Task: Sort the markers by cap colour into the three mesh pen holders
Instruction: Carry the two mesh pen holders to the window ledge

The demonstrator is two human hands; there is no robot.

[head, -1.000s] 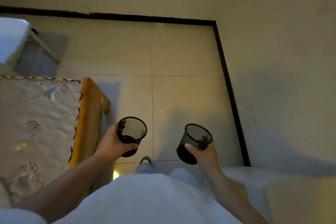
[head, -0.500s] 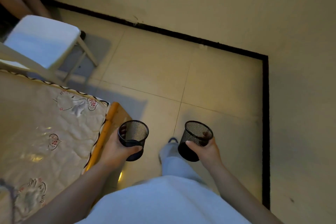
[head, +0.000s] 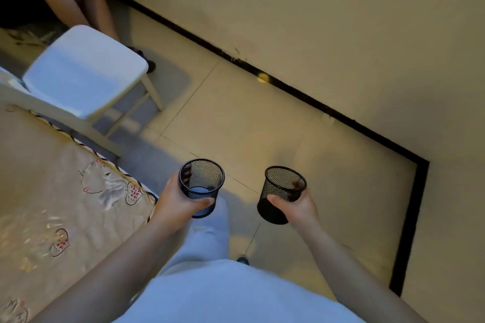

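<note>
I carry two black mesh pen holders in front of my body, above the tiled floor. My left hand [head: 176,204] grips the left mesh holder [head: 201,187], thumb across its front and fingers round its far side. My right hand [head: 296,208] grips the right mesh holder [head: 281,193], thumb on its wall and a fingertip showing through the mesh at the rim. Both holders stand roughly upright and look empty. No markers and no third holder are in view.
A table with a patterned beige cloth [head: 52,204] lies at my left. A white chair [head: 84,73] stands beyond it, and a seated person's legs [head: 76,0] show at top left. Beige walls with a black skirting [head: 288,86] close the corner on the right.
The view has swung left and up: the chair and the seated person's legs have come into sight, and the table fills more of the left. Both hands still hold their holders.
</note>
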